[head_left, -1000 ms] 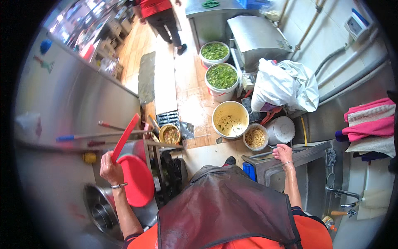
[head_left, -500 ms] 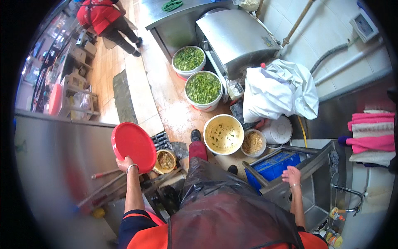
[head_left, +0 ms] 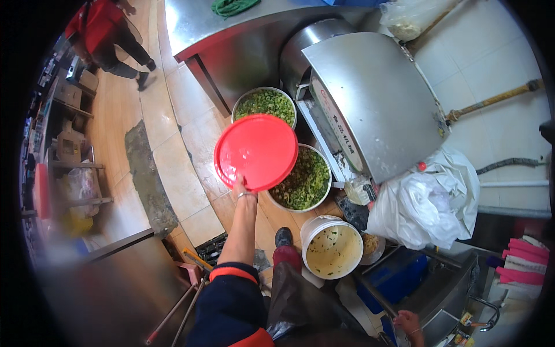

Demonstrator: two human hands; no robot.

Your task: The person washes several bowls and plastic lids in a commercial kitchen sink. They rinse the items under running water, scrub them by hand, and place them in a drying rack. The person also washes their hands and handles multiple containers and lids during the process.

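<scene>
Holding the round red lid point(head_left: 256, 152) by its near edge, we had our left hand point(head_left: 242, 188) pinched closed, thumb on the upper face and the other fingers mostly out of sight. From our viewpoint the lid hid the lower edge of the far white tub point(head_left: 295, 119) and the upper left of the near white tub point(head_left: 330, 180); we could not tell whether it touched either one. As we judged it, both tubs were already well filled with chopped greens point(head_left: 312, 182), yet both stood uncovered, and the lid was not set down anywhere. The greens nearest its edge looked darker, perhaps from its shadow. A cream bucket point(head_left: 338, 254) stood close by our dark shoe point(head_left: 283, 237), its contents apparently used up, with only green scraps clinging inside. Our right hand point(head_left: 408, 321) was low on the right, just beside a metal rail point(head_left: 377, 295), its fingers loosely bent; we saw nothing in it, but could not tell how far open it was or whether it rested on the metal.
</scene>
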